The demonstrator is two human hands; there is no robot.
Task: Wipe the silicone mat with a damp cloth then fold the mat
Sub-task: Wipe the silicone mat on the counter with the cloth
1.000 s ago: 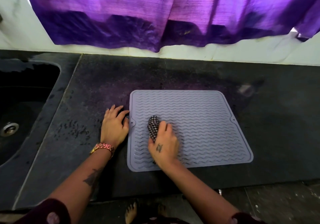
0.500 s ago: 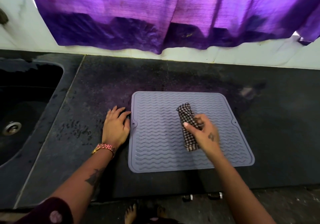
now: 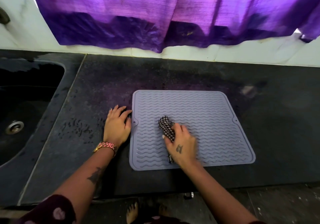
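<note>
Head view: the mat (image 3: 204,113) lies flat on the dark table (image 3: 277,137), centre frame. The right hand (image 3: 181,144) grips the checked cloth (image 3: 167,128) on the mat's left half. The left hand (image 3: 117,125) rests flat, fingers straight, just beside the mat's left edge.

Dark stone counter (image 3: 181,75): grey silicone mat (image 3: 207,113) lies flat; left hand (image 3: 116,127) rests beside mat.

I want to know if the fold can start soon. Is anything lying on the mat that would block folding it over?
Yes. The checked cloth lies on the silicone mat, gripped by the right hand left of its centre. The left hand rests flat on the counter against the mat's left edge. Nothing else visible sits on it.
</note>
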